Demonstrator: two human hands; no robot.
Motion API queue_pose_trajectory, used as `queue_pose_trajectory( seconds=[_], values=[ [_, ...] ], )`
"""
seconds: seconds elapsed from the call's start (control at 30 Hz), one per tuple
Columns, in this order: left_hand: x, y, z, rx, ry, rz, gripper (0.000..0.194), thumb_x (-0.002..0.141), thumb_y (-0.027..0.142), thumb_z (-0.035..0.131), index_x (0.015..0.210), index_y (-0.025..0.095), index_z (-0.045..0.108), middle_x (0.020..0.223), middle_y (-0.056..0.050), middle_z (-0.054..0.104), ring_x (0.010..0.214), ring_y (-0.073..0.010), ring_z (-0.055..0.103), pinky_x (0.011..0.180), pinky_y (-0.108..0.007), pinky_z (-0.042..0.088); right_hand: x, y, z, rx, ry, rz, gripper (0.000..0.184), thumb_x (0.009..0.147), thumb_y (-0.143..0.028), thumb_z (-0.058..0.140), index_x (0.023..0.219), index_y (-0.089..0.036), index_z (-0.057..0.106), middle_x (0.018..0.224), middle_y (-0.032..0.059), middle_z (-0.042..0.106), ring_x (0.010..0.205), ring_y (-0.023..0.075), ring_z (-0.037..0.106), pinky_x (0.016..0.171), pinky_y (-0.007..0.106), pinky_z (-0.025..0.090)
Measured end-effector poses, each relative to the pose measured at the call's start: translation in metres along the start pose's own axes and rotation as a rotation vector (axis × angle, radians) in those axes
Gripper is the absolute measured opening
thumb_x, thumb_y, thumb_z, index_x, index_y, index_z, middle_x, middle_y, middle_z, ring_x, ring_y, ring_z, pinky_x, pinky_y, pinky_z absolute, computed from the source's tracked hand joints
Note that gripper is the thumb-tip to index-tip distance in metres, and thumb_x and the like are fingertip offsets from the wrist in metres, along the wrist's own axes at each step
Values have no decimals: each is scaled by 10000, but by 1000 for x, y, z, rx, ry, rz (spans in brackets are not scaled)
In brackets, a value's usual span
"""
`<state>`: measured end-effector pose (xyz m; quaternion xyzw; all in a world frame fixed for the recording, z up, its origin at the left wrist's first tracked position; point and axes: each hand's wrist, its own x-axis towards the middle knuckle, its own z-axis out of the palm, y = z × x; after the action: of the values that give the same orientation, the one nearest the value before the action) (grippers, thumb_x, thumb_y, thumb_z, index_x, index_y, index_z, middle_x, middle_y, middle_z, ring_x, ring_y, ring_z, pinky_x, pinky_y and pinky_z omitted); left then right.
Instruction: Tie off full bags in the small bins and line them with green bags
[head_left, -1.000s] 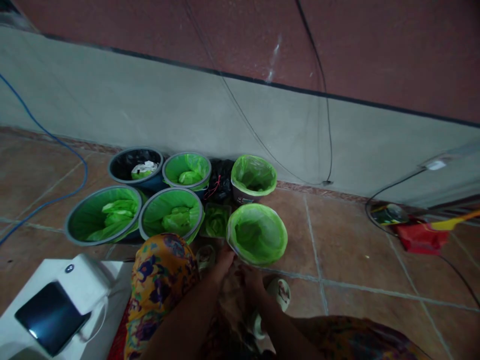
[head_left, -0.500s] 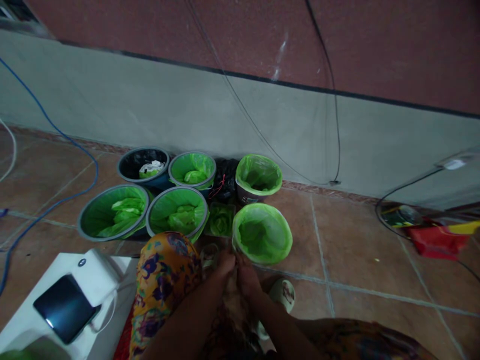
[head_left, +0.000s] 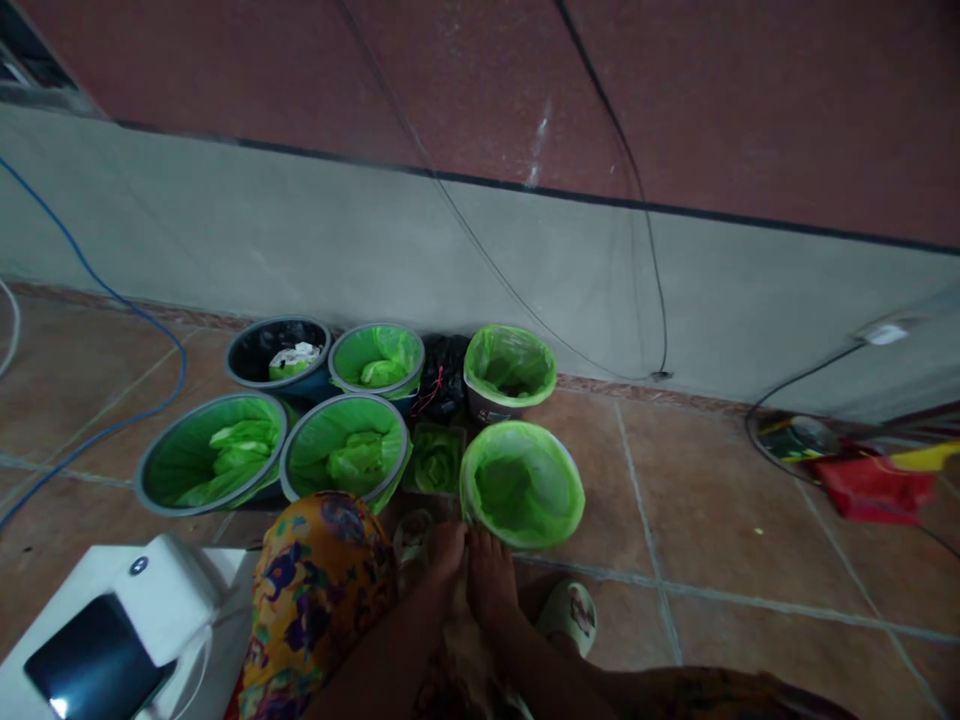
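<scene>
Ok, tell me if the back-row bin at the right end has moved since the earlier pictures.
No. The back-row bin sits as before relative to the black cable's foot at the wall; camera movement shifts both together.

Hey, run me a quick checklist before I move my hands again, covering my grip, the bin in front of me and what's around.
1. Left hand and right hand close together: ok.
2. Secure grip: cannot tell; whatever lies between the hands is too dark to make out.
3. Near green-lined bin, liner folded over the rim: ok.
4. Hands clear of that bin: cannot tell; the fingers are right at its near edge.
5. Right sandal apart from the bin: ok.
6. Blue cable away from the hands: ok, off to the left.
</scene>
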<state>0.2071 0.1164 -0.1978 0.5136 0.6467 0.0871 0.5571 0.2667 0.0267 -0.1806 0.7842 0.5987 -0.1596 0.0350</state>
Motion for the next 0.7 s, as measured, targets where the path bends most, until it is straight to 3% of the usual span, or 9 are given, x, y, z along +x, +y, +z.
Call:
queue_pose_trajectory(
  seconds=[0.1,0.3,0.5,0.7],
  values=[
    [3,-1,4,-3,54,-10,289,798,206,617,512,173,609,615,-43,676,727,-200,675,682,-275,471,4,1,0,20,4,-9,499,882,-18,381,1302,-164,607,1155,138,674,1064,247,619,941,392,467],
    [6,-1,8,31,163,-37,105,736,126,607,659,155,671,758,-92,735,727,-206,683,638,-266,456,-3,10,-2,122,20,-36,566,853,-27,409,1397,-126,530,1291,156,635,1181,245,576,1026,369,429],
    [14,3,10,86,165,-40,81,756,128,613,756,158,688,902,-109,756,822,-205,693,676,-251,464,-30,30,7,196,184,-72,464,895,-103,426,1324,-149,596,1285,136,639,1173,250,560,1047,393,418],
    [14,8,8,128,142,-50,84,750,112,602,723,156,668,918,-137,757,846,-230,697,672,-263,458,-22,31,17,182,199,-75,474,895,-74,416,1340,-106,576,1310,153,625,1202,253,541,1073,401,395]
  ],
)
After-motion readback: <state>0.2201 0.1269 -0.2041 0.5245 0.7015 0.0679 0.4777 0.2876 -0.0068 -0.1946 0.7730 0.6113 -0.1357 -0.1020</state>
